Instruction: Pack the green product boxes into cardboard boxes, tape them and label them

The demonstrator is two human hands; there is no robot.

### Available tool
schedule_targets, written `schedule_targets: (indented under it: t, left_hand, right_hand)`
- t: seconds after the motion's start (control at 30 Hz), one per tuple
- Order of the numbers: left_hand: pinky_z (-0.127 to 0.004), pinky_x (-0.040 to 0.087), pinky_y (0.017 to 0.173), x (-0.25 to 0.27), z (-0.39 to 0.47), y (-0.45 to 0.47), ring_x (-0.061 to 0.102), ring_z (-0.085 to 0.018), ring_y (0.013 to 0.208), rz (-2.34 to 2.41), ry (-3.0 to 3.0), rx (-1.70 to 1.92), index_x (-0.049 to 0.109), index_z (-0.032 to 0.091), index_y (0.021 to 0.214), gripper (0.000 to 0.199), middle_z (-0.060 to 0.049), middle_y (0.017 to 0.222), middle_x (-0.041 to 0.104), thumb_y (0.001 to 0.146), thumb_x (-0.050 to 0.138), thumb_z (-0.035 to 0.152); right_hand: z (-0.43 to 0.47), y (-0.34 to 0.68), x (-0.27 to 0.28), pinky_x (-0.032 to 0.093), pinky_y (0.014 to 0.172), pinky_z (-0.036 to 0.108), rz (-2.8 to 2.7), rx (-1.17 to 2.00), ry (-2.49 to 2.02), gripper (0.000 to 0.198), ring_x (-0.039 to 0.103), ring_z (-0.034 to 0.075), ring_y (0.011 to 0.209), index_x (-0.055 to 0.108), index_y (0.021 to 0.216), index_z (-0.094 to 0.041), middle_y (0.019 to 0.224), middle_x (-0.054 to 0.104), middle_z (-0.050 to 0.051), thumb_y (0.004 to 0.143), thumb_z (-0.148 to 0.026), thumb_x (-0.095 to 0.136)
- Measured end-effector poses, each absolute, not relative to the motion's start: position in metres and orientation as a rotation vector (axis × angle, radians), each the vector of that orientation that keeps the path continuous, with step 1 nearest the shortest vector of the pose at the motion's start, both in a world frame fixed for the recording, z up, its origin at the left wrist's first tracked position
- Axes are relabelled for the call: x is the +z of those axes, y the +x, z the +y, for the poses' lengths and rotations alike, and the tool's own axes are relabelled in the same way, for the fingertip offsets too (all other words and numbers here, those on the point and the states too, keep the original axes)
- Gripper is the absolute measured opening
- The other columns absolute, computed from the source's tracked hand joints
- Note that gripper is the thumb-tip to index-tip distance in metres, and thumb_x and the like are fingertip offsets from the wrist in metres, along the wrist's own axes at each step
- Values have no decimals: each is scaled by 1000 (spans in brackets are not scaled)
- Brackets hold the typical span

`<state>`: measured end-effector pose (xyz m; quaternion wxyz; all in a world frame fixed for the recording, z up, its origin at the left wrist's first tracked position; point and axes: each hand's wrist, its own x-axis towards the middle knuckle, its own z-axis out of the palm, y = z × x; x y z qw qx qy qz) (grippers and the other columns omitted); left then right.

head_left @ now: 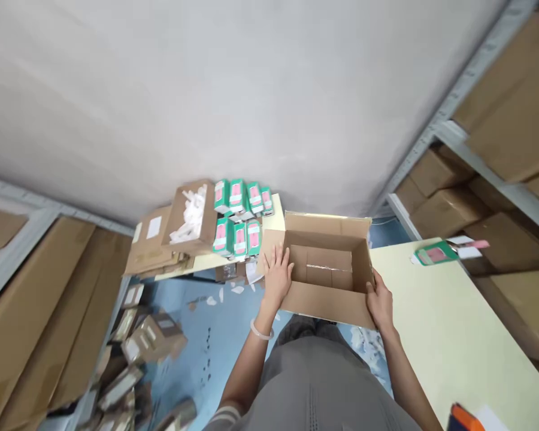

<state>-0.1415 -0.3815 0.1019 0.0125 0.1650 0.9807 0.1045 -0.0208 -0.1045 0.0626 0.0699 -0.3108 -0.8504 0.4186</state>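
An empty cardboard box [327,299] with its flaps folded outward is in front of my body, its inside facing up. My left hand [277,272] lies with spread fingers on the box's left flap. On the right side, my right hand [379,302] grips the box's right edge, thumb toward the inside and the other fingers partly hidden behind the wall. Left of the box, several green boxes with pink panels [240,239] stand in stacked rows on a pale tabletop.
A carton of white packing pieces [191,215] and flattened cardboard [150,239] sit at left. A pale table [413,311] at right bears a green package [433,254] and an orange-black object [462,417]. Shelves of cartons flank both sides; parcels [155,338] lie on the blue floor.
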Motion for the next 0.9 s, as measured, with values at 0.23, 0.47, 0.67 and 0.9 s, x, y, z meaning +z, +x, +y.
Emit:
schedule_targets:
  t: [0.23,0.47,0.67,0.9]
  left_hand:
    - [-66,3,121,110,-453,-142,7,-29,153,3117,217,239,39,19,150,51,-6,165,18,100,31,28]
    - [-65,6,121,116,-514,-192,9,-28,153,3196,215,157,39,21,150,51,-5,165,17,100,31,28]
    - [-65,6,121,126,-576,-259,8,-27,154,3241,255,148,37,22,151,51,-5,165,18,101,31,27]
    - [-65,8,120,105,-634,-303,13,-28,153,3114,282,219,38,24,151,50,-6,164,22,100,34,27]
  right_hand:
    - [-161,-76,61,42,105,41,-2613,1417,-704,64,58,28,122,48,146,-17,137,61,13,85,-36,43]
    - [-214,-124,57,40,105,43,-2568,1383,-713,66,58,30,121,51,144,-15,136,62,15,83,-39,46]
    - [-275,-183,63,40,104,43,-2535,1387,-647,66,56,30,122,51,142,-13,137,60,17,82,-40,45]
    - [-330,-229,68,40,104,43,-2611,1276,-653,67,55,31,123,51,142,-10,136,60,19,82,-38,40]
